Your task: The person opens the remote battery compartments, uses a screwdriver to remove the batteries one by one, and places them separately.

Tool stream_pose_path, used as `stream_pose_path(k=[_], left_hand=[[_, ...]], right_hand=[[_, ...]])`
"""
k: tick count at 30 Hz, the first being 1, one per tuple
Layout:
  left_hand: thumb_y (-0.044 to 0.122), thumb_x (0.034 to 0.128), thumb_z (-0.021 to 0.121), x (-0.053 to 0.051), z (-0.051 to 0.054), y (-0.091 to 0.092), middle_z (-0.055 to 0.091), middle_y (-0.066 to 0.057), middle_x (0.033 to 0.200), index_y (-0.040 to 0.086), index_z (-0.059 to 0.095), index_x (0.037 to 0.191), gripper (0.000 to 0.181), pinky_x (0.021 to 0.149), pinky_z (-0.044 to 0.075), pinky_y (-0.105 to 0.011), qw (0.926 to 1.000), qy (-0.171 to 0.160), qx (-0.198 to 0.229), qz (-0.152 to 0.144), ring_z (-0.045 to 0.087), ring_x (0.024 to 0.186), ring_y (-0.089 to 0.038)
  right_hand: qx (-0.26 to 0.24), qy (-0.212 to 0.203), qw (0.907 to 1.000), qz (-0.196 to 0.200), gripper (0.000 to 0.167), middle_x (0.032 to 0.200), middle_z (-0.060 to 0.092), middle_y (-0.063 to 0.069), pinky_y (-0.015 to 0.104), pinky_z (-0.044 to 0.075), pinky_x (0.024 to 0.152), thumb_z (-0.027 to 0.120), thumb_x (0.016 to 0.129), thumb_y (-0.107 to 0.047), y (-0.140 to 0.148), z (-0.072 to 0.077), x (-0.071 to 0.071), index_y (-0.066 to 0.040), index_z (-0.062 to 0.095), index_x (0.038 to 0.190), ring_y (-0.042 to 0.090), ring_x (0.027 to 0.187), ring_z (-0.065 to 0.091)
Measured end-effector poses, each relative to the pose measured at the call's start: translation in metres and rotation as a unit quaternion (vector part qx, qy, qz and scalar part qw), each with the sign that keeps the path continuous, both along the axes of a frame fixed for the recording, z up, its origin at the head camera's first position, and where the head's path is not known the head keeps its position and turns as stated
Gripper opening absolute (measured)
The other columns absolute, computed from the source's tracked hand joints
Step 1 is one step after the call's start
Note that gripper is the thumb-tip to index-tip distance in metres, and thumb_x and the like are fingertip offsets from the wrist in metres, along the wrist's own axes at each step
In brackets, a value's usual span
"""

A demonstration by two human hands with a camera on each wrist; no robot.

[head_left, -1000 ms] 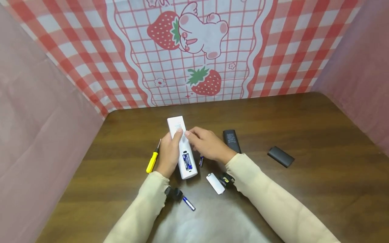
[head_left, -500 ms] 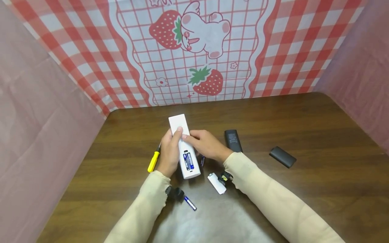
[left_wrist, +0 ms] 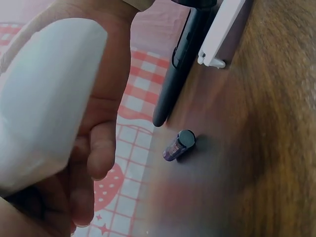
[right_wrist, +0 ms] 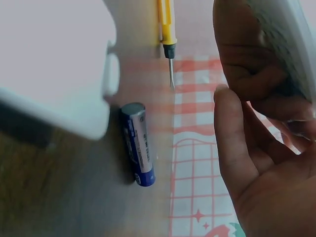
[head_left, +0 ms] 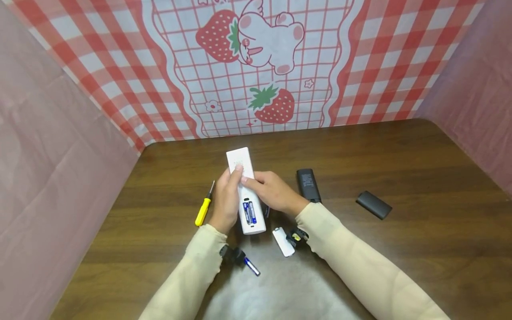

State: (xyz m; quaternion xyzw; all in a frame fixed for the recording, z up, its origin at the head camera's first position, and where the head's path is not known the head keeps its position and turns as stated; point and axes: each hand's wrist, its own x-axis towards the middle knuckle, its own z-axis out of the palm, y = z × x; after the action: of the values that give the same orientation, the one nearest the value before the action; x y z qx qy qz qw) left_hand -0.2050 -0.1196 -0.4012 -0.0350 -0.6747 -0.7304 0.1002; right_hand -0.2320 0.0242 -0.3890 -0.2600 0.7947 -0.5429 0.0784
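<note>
A white remote control [head_left: 246, 191] is held back side up, with its battery compartment uncovered and blue-and-silver batteries [head_left: 250, 213] inside. My left hand [head_left: 226, 200] grips its left side, thumb along the back. From the right side my right hand [head_left: 274, 191] holds it too, thumb lying on the back; the fingers under it are hidden in the head view. A loose battery [right_wrist: 138, 145] lies on the table below the right hand. Another battery [head_left: 252, 267] is by the left wrist. A white battery cover [head_left: 282, 242] rests near the right wrist.
Left of the left hand lies a yellow-handled screwdriver [head_left: 203, 211]. A black remote [head_left: 308, 184] sits just beyond the right forearm, and a small black cover-like piece [head_left: 374, 205] farther right. A checked cloth [head_left: 372, 80] hangs at the table's [head_left: 380, 160] back edge.
The right thumb has moved from the remote control's right edge onto its back. In the head view, the remote control has shifted slightly right and upward with both hands.
</note>
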Motion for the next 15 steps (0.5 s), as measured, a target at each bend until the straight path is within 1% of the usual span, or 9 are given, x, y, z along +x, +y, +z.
stream_pose_path(k=[4, 6, 8, 10, 12, 14, 15], left_hand=[[0.043, 0.1054, 0.045, 0.0012, 0.0014, 0.0, 0.066, -0.014, 0.09, 0.003, 0.06, 0.122, 0.046, 0.067, 0.054, -0.032, 1.0, 0.005, -0.003, -0.006, 0.066, 0.074, -0.021], [0.043, 0.1065, 0.042, 0.0015, 0.0013, -0.0001, 0.066, -0.015, 0.091, 0.003, 0.06, 0.123, 0.046, 0.068, 0.053, -0.032, 0.9998, 0.011, -0.013, -0.01, 0.065, 0.075, -0.021], [0.041, 0.1078, 0.038, 0.0017, 0.0011, -0.0001, 0.065, -0.016, 0.095, 0.004, 0.059, 0.127, 0.047, 0.07, 0.053, -0.032, 0.9994, 0.02, -0.026, -0.015, 0.064, 0.079, -0.022], [0.04, 0.1086, 0.036, 0.0017, 0.0013, 0.0, 0.066, -0.016, 0.105, 0.005, 0.057, 0.135, 0.048, 0.077, 0.052, -0.032, 0.9987, 0.027, -0.04, -0.016, 0.063, 0.086, -0.022], [0.04, 0.1087, 0.036, 0.0017, 0.0013, 0.0003, 0.066, -0.016, 0.11, 0.008, 0.054, 0.142, 0.05, 0.079, 0.053, -0.034, 0.9981, 0.025, -0.052, -0.02, 0.064, 0.09, -0.023], [0.041, 0.1086, 0.036, 0.002, 0.0005, -0.0004, 0.067, -0.017, 0.107, 0.01, 0.052, 0.146, 0.05, 0.08, 0.053, -0.036, 0.9976, 0.017, -0.066, -0.015, 0.063, 0.089, -0.023], [0.041, 0.1085, 0.036, 0.0021, 0.0003, -0.0006, 0.067, -0.018, 0.103, 0.01, 0.052, 0.145, 0.05, 0.077, 0.053, -0.038, 0.9972, 0.012, -0.073, -0.012, 0.063, 0.086, -0.023]], right_hand=[[-0.021, -0.004, 0.9995, -0.023, 0.031, 0.075, 0.07, 0.005, 0.035, 0.054, 0.063, 0.058, 0.101, -0.03, -0.0013, 0.0011, 0.0017, -0.005, 0.074, 0.092, 0.019, 0.067, 0.065], [-0.043, -0.01, 0.9984, -0.036, 0.032, 0.074, 0.07, 0.006, 0.036, 0.054, 0.062, 0.06, 0.1, -0.03, -0.0019, 0.0019, 0.0025, -0.004, 0.075, 0.091, 0.021, 0.065, 0.066], [-0.069, -0.014, 0.9956, -0.062, 0.033, 0.074, 0.071, 0.006, 0.036, 0.055, 0.061, 0.061, 0.1, -0.031, -0.0019, 0.0026, 0.0029, -0.003, 0.076, 0.091, 0.022, 0.065, 0.067], [-0.098, -0.014, 0.9905, -0.096, 0.037, 0.075, 0.072, 0.008, 0.036, 0.055, 0.061, 0.061, 0.1, -0.033, -0.0008, 0.0031, 0.0022, -0.001, 0.076, 0.09, 0.022, 0.065, 0.068], [-0.131, -0.013, 0.9822, -0.134, 0.039, 0.076, 0.072, 0.01, 0.034, 0.054, 0.06, 0.061, 0.1, -0.034, 0.0017, 0.0029, 0.0004, 0.0, 0.076, 0.09, 0.022, 0.066, 0.068], [-0.161, -0.01, 0.973, -0.165, 0.041, 0.078, 0.073, 0.012, 0.032, 0.054, 0.059, 0.06, 0.1, -0.034, 0.0032, 0.0015, -0.002, 0.003, 0.076, 0.09, 0.022, 0.067, 0.069], [-0.178, -0.011, 0.9684, -0.174, 0.042, 0.079, 0.073, 0.014, 0.032, 0.054, 0.059, 0.06, 0.1, -0.033, 0.0041, 0.0007, -0.0034, 0.004, 0.075, 0.091, 0.022, 0.067, 0.069]])
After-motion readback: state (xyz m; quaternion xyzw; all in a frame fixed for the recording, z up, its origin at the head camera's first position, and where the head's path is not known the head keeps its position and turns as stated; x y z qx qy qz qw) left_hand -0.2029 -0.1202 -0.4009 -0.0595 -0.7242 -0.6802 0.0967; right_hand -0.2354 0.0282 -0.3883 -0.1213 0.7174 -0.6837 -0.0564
